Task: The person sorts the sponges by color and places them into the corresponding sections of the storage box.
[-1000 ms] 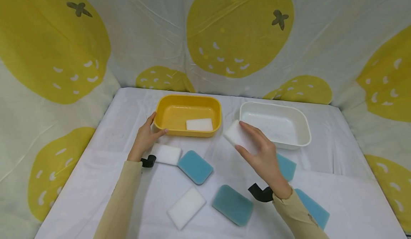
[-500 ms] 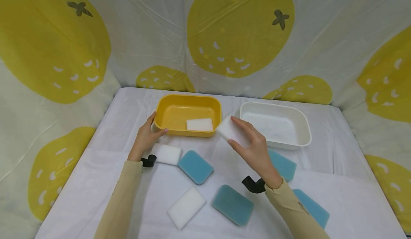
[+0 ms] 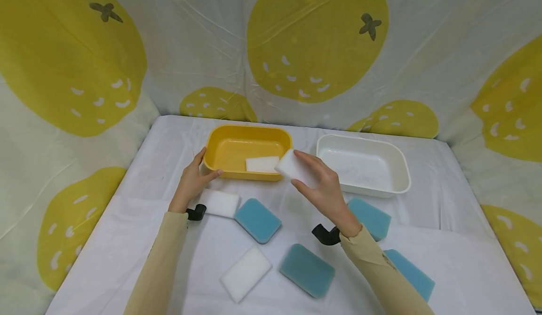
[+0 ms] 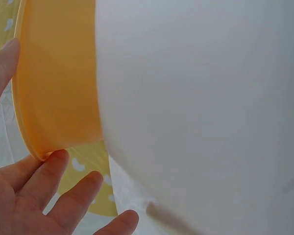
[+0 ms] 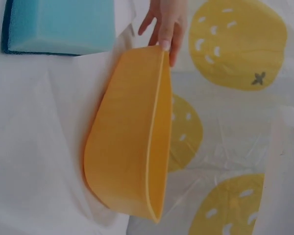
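My left hand (image 3: 190,183) grips the near left corner of a yellow plastic basin (image 3: 237,174), thumb on the front rim and fingers at the side. Inside that basin, toward the front right, lies a white sponge (image 3: 259,164). Between thumb and fingers my right hand (image 3: 323,192) pinches another white sponge (image 3: 294,167), tilted, its far corner over the basin's right front edge. The left wrist view shows the fingers (image 4: 54,169) against the basin's corner. In the right wrist view the held white sponge (image 5: 281,181) appears at the right edge, beside the basin (image 5: 120,147).
A white basin (image 3: 368,189) stands to the right. Two more white sponges (image 3: 220,203) and several blue sponges (image 3: 257,221) lie on the white-clothed table (image 3: 203,268) in front. Behind hangs a lemon-patterned cloth (image 3: 203,47).
My right hand has moved left with the white sponge, from beside the white basin to the yellow basin's right front edge. The left hand stays where it was.
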Demonstrator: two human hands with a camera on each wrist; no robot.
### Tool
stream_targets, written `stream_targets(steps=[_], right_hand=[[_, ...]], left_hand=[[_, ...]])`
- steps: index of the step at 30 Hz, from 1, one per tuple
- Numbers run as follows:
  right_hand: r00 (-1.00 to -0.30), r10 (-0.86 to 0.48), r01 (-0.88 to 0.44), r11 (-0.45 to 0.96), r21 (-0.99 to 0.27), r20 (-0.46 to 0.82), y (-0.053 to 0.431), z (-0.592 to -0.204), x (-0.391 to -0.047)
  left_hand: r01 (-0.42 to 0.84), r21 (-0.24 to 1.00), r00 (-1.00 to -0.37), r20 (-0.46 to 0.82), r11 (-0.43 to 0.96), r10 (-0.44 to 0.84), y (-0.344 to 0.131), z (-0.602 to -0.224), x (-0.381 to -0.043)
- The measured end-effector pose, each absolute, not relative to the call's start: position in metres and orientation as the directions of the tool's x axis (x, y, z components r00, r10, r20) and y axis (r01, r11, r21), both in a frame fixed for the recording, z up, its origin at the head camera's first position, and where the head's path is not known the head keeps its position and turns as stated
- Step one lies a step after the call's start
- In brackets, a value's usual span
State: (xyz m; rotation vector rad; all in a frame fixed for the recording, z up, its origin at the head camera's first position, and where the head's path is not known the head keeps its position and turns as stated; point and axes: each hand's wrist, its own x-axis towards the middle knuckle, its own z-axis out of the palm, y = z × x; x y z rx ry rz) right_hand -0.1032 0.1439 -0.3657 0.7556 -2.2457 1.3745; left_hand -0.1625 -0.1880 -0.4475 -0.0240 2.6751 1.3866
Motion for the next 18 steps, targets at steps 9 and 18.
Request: stream_targets(steps=[9,18], right_hand=[[-0.784,-0.280,-0.620,0.395,-0.678,0.554,0.147,-0.386,-0.128],[-0.784,-0.284,-0.621,0.392,-0.679,0.552,0.146,-0.393,-0.137]], left_hand=[[-0.073,0.810,-0.991,-0.123,0.582,0.047,-0.188,-0.448,-0.162],[-0.058,0.802,-0.992,-0.115,0.594,0.059,-0.189,-0.447,-0.162]])
